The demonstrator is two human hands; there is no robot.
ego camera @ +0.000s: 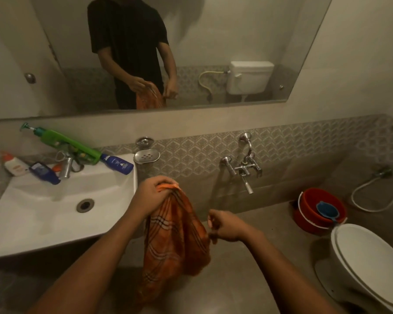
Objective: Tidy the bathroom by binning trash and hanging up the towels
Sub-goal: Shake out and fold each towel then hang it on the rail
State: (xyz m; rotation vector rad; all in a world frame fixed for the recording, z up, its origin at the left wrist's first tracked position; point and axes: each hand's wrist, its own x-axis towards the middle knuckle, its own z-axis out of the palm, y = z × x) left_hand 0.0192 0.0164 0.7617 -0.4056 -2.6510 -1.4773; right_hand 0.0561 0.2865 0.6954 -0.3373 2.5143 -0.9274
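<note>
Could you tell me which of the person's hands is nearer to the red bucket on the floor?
The right hand. It is beside the hanging orange towel, with the red bucket further to its right; the left hand grips the towel's top, nearer the sink.

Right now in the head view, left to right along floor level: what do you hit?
Sink → left hand gripping the orange checked towel → right hand at the towel's edge → red bucket with blue mug inside → toilet.
</note>
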